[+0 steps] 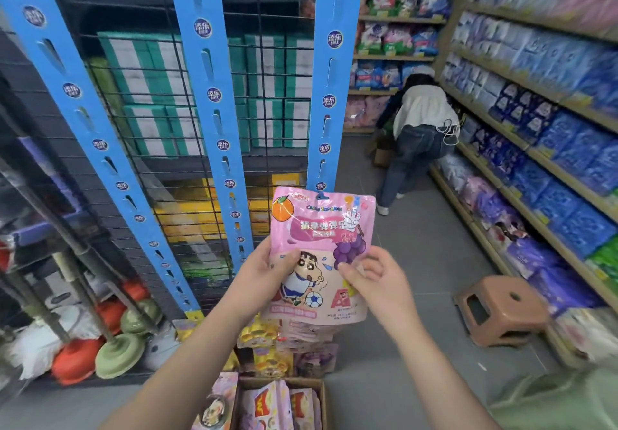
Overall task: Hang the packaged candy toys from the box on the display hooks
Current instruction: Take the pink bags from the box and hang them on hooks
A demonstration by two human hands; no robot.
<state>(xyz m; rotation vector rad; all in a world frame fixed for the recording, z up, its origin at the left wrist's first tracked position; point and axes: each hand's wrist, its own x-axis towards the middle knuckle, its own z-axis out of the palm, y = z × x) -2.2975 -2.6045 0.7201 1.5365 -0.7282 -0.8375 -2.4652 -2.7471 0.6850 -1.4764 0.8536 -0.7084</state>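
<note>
Pink candy packet [319,256], cartoon boy printed, held by both hands.

Both my bare forearms reach up from the lower frame toward centre. My left hand [264,271] pinches closed with thumb forward; my right hand [374,277] grips with curled fingers.

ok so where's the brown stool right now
In the head view the brown plastic stool stands on the grey floor at lower right, beside the bottom shelf of blue packs and right of the right hand.
</note>
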